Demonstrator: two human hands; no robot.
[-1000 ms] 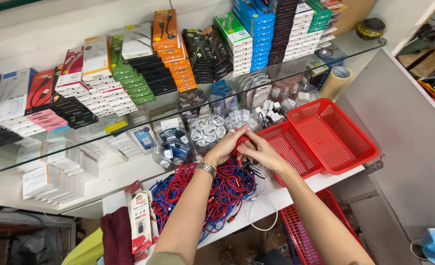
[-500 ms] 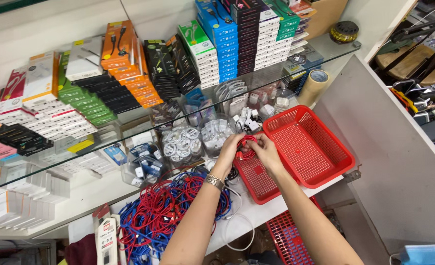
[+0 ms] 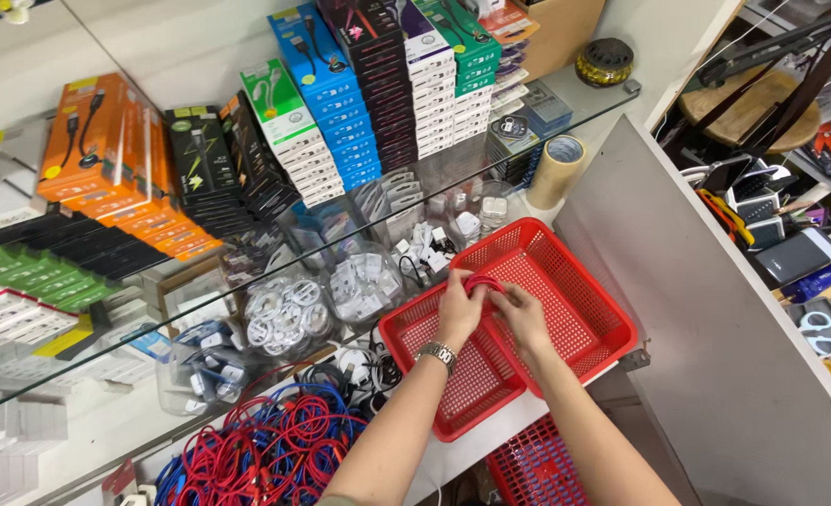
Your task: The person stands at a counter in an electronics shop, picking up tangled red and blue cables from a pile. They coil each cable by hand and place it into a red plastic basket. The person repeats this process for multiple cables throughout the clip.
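- Red cable (image 3: 482,282): thin, glossy, bent into a small loop, held up between the fingertips of both hands.
- It hangs above the upper red mesh basket (image 3: 579,309), near that basket's left rim.

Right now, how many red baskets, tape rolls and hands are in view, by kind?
Red mesh baskets: 3 (large one, smaller one tucked partly under it, one on the level below)
Roll of tan tape: 1
Hands: 2 (left hand and right hand, both holding a coiled red cable)
Total: 6
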